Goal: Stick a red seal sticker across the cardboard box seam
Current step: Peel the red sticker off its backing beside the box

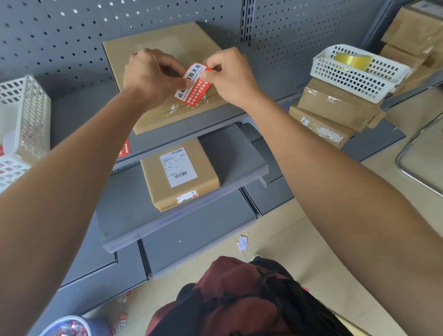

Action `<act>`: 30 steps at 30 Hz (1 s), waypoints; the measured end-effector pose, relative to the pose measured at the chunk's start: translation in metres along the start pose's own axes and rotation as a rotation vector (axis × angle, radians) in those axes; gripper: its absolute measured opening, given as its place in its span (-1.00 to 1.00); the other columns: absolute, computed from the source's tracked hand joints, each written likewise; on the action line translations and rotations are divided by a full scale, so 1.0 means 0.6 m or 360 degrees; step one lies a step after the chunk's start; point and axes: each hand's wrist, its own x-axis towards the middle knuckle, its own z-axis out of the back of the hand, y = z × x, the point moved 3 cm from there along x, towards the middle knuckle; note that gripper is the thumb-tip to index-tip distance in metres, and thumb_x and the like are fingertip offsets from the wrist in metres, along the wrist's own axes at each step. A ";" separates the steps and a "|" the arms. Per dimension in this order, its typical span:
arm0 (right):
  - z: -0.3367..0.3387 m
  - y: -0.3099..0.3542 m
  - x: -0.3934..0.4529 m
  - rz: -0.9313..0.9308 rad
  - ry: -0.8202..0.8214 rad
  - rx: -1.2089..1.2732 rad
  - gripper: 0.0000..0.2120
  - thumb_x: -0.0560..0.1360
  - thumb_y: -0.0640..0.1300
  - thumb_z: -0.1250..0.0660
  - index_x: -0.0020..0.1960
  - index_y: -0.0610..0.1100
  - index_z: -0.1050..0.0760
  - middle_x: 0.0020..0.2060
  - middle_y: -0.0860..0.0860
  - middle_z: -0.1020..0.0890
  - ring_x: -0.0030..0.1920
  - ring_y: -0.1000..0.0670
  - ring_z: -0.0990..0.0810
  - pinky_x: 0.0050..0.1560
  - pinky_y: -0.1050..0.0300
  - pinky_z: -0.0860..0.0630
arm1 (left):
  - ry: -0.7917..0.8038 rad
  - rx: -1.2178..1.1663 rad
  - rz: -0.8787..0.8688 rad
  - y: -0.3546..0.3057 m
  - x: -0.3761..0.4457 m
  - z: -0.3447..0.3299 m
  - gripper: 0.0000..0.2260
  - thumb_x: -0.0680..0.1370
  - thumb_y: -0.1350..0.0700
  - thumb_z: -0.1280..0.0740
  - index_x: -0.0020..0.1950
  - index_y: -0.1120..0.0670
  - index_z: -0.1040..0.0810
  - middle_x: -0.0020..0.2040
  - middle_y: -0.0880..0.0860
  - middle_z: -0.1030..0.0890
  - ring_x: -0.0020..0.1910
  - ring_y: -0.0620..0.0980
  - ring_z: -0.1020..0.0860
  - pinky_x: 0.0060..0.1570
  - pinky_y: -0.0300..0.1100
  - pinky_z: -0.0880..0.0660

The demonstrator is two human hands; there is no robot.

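A flat cardboard box (159, 45) lies on the upper grey shelf, its seam running across the near part with torn white sticker scraps along it. Over that seam is a red seal sticker (193, 86) with a white band of black characters. My left hand (149, 74) pinches the sticker's left side. My right hand (230, 75) pinches its upper right corner. The sticker's lower end rests on the box at the seam, while its upper end looks lifted between my fingers.
A smaller labelled box (179, 173) sits on the lower shelf (241, 156). At right, a white basket (356, 72) holding a tape roll (353, 60) tops stacked boxes (337, 109). Another white basket (16, 131) is at left. A dark red bag (237, 303) lies below me.
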 end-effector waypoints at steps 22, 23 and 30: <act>-0.004 -0.004 0.004 -0.0025 -0.0006 0.0049 -0.84 0.51 -0.12 -0.42 0.03 -0.15 -0.70 0.06 0.02 -0.73 0.01 0.06 -0.67 0.14 -0.06 -0.59 | -0.0009 0.0072 -0.0015 -0.005 -0.007 0.000 -0.83 0.37 -0.04 -0.63 -0.26 -0.15 -0.65 -0.09 -0.09 -0.71 -0.05 -0.05 -0.70 0.02 0.02 -0.66; -0.003 -0.004 0.004 -0.0026 0.0002 0.0048 -0.83 0.51 -0.11 -0.42 0.04 -0.14 -0.70 0.07 0.02 -0.72 0.02 0.06 -0.66 0.14 -0.06 -0.59 | -0.0013 0.0075 -0.0018 -0.006 -0.007 0.000 -0.83 0.37 -0.04 -0.63 -0.26 -0.14 -0.65 -0.09 -0.08 -0.71 -0.05 -0.04 -0.70 0.03 0.02 -0.65; -0.001 -0.005 0.002 -0.0021 0.0033 0.0080 -0.81 0.51 -0.12 -0.42 0.08 -0.14 -0.69 0.08 0.01 -0.72 0.03 0.07 -0.66 0.15 -0.01 -0.59 | -0.0021 0.0091 -0.0016 -0.008 -0.010 0.001 -0.84 0.36 -0.04 -0.63 -0.24 -0.13 -0.66 -0.07 -0.07 -0.71 -0.04 -0.02 -0.69 0.05 0.02 -0.64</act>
